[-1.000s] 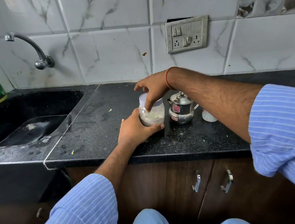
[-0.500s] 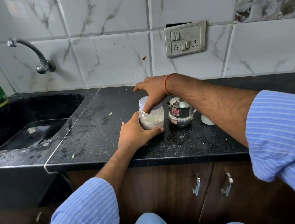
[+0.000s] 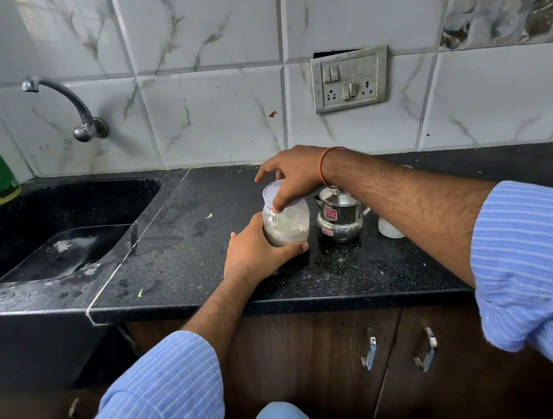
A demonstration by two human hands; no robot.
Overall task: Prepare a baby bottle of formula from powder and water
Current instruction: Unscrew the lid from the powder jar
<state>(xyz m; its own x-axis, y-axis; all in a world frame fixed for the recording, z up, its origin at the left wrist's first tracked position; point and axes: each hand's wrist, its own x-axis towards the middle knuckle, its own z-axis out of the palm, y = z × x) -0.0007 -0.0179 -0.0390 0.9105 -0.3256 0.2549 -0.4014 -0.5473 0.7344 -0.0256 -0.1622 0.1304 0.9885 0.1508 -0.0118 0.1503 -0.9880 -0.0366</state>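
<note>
Clear powder jar (image 3: 287, 223) sits upright on black counter (image 3: 183, 254), just left of steel pot (image 3: 339, 217). My L hand (image 3: 259, 251) wraps its base; R hand (image 3: 294, 178) fingers curl on white lid (image 3: 275, 192).

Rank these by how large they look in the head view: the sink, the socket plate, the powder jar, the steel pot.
1. Sink, clearly largest.
2. Socket plate.
3. Powder jar and steel pot: they look alike in size, and hands partly cover the jar, so no ranking between them.
</note>
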